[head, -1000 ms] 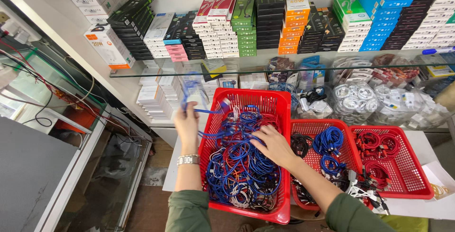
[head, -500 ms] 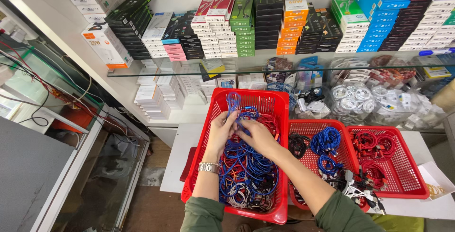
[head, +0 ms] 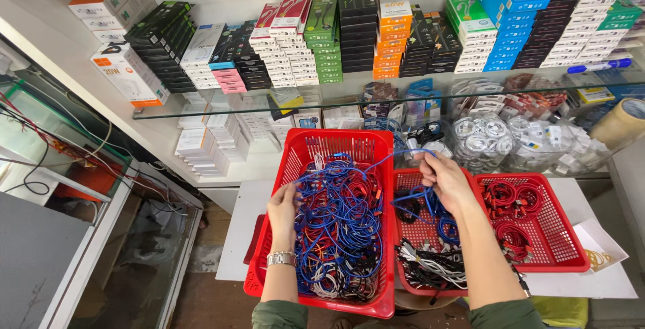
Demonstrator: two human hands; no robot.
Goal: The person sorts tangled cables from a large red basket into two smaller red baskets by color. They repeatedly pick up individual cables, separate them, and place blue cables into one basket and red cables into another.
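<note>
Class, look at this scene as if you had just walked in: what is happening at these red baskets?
A person stands over a large red basket heaped with tangled blue, red and white cables. The left hand rests in the tangle, while the right hand lifts a blue cable over the middle basket, which holds blue, black and white cables. A third basket holds red cables.

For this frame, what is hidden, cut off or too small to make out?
Head view only:
- Left hand: fingertips buried in the blue cables; grip unclear.
- Right hand: palm faces away, so its hold on the blue cable strand is unclear.
- Large red basket: floor covered by cables.
- Tape roll: cut off by the right edge.
- Cable connectors: too small to identify.
</note>
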